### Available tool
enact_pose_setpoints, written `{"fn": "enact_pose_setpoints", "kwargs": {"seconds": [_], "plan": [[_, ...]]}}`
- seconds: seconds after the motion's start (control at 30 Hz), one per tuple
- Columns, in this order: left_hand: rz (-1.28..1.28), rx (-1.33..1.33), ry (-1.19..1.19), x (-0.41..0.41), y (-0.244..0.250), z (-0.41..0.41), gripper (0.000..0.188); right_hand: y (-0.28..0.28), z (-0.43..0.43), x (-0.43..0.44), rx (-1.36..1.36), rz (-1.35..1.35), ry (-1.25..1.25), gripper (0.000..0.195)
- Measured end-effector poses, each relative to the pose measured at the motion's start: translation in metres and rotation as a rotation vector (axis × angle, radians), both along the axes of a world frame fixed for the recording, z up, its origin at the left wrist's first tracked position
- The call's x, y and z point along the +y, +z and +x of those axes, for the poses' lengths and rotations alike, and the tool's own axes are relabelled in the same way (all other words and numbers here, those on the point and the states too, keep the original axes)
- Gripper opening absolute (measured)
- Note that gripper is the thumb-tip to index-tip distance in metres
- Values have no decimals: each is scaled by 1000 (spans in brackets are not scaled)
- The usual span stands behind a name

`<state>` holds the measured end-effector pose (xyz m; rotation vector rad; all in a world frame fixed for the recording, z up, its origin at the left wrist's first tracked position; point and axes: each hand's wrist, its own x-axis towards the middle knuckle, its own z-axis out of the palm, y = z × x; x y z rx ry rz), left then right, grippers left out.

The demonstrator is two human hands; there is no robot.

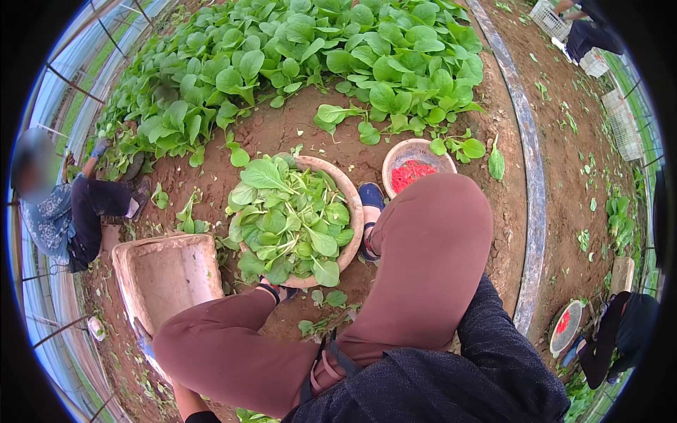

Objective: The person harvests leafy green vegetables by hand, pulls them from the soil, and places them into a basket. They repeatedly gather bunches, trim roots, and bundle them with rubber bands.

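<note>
Neither hand shows. My left forearm (pixel 188 400) reaches down beside my left thigh, its hand hidden beyond the leg; my right sleeve (pixel 489 312) passes behind my right thigh, hiding that hand. What they hold cannot be seen. Between my feet stands a wide round basin (pixel 355 198) heaped with loose leafy greens (pixel 288 222). Beyond my right knee is a smaller round bowl (pixel 394 158) of red bands (pixel 411 173), partly covered by the knee. A dense bed of leafy green plants (pixel 317 53) grows in front, with a few pulled plants (pixel 338 113) lying at its near edge.
An open foam box (pixel 174 280) stands by my left knee. A co-worker (pixel 63 211) sits at far left; others are at upper right (pixel 592 31) and lower right (pixel 608 338). A narrow raised strip (pixel 531 158) runs along the soil at right. White crates (pixel 621 124) stand beyond.
</note>
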<state>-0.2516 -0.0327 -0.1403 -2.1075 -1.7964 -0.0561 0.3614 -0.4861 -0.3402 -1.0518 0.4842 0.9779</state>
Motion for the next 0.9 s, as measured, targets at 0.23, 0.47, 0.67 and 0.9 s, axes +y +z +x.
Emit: {"fn": "enact_pose_setpoints", "kwargs": {"seconds": [0.23, 0.47, 0.67, 0.9], "plan": [[263, -31, -257, 79, -20, 74, 69, 20, 42, -10, 72, -36, 306, 55], [-32, 12, -40, 80, -19, 168, 83, 54, 108, 47, -75, 17, 670, 53], [28, -190, -513, -25, -40, 218, 78, 70, 112, 215, -600, -110, 1112, 52], [-624, -362, -165, -81, -197, 260, 77, 22, 77, 340, -1255, -332, 1549, 58]]}}
